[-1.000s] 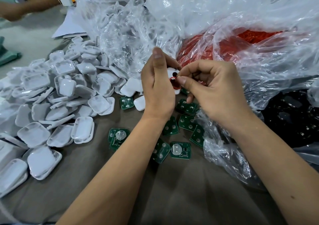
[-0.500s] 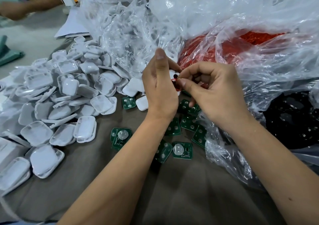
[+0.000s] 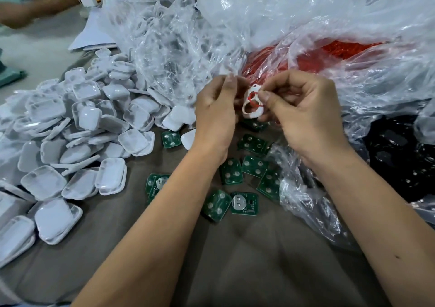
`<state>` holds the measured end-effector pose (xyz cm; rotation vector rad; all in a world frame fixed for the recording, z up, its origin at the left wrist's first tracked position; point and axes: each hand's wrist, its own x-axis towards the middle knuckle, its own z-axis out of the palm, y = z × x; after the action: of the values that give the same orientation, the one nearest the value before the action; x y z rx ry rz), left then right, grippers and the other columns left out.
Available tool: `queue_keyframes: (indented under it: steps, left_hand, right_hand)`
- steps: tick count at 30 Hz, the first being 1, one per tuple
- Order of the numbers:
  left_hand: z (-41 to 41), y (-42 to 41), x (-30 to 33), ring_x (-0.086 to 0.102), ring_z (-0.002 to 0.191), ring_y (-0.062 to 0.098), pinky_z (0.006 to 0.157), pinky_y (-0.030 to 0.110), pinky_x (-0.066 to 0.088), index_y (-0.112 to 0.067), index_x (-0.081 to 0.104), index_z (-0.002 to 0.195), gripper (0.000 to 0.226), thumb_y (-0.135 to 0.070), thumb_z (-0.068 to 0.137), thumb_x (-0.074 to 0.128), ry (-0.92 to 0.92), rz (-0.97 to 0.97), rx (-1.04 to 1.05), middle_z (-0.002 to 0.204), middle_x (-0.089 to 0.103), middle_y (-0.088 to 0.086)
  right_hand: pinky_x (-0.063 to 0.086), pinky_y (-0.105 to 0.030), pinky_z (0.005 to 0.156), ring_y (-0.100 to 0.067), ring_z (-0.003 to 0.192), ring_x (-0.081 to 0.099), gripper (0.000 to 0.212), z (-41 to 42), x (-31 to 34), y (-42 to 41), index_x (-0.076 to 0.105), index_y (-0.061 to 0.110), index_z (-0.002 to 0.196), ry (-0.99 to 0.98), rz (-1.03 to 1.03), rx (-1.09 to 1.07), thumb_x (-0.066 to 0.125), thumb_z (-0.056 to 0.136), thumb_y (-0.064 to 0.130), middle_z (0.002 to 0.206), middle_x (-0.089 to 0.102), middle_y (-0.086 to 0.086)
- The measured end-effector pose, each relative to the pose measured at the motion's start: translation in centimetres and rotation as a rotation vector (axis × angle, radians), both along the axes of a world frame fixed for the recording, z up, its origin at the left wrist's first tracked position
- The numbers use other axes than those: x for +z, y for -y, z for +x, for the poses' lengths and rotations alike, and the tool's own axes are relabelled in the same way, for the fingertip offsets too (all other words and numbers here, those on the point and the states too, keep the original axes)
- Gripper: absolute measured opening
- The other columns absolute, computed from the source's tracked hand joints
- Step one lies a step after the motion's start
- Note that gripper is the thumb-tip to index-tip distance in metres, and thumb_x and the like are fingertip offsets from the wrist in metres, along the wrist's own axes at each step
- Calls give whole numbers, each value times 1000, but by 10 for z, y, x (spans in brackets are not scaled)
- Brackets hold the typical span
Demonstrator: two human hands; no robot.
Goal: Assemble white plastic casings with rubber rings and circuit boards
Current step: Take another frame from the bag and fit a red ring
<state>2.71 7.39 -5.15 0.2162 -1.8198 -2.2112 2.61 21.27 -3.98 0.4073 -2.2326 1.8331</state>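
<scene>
white casings (image 3: 77,141), green circuit boards (image 3: 253,145), red rings (image 3: 254,95), brown cloth (image 3: 235,259).

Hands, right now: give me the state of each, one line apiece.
Left hand: fingers curled, holding the white casing.
Right hand: pinching the red rubber ring against the casing.

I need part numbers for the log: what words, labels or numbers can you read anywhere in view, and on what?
None can be read.
Green circuit boards: faint pale markings beside the round metal clip, too small and blurred to read.
White casing held in the right hand, with the left hand beside it: no print visible.
White casings pile: plain.
Clear plastic bags: no lettering seen.
White paper at the back: blank on the visible side.
</scene>
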Motion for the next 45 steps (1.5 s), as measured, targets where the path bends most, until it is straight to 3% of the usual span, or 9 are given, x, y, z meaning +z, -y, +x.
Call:
queue_keyframes:
  steps: [4,10,15,19,27,35,42,45]
  left_hand:
    - [0,7,3,74,84,31,74,40,64,5,66,114,27,-15,107,50,171,221,-170,102,75,21]
    - [0,19,5,76,80,29,64,32,63,0,68,107,11,0,97,62,163,299,-270,93,76,20]
    - [0,20,4,76,75,26,59,28,61,-2,68,101,7,-2,95,67,172,271,-242,88,77,18]
    - [0,19,2,76,72,23,60,29,62,-8,66,87,8,-6,95,69,180,222,-253,83,76,14]
    - [0,18,3,75,69,23,59,29,62,-9,65,84,12,-6,95,68,188,212,-236,80,75,12]
    - [1,18,4,75,72,24,59,29,62,-9,64,83,12,-5,95,69,188,219,-236,85,76,14]
    - [2,17,4,75,72,24,62,31,63,-9,64,83,13,-4,95,68,187,212,-234,82,75,14]
    - [2,17,4,75,72,23,63,31,63,-9,64,84,13,-4,96,67,181,198,-238,81,75,12]
  right_hand:
    - [60,-24,59,-13,62,74,18,-3,0,-2,75,21,86,-6,-14,-26,78,90,4,81,78,4]
    - [57,-21,58,-10,60,70,11,-3,3,-4,75,16,90,-3,10,-18,77,91,5,83,76,0]
    - [51,-12,68,-9,81,63,9,-3,3,-4,75,17,91,-162,245,-118,82,88,11,101,64,-3]
    - [47,-8,69,-1,76,60,10,-2,1,0,75,16,91,-198,319,-113,83,86,12,97,62,-1]
    - [45,-8,66,3,72,58,8,-3,0,1,76,16,90,-178,324,-122,83,86,13,95,63,1]
    - [46,-11,69,-10,79,62,7,-3,-1,2,76,17,89,-195,348,-168,83,87,14,96,62,-1]
    - [42,-5,66,2,75,56,8,-3,-1,2,77,16,90,-202,374,-169,84,87,14,93,59,3]
    - [42,-5,68,-1,78,59,8,-3,0,2,76,15,90,-190,376,-155,82,88,11,93,59,3]
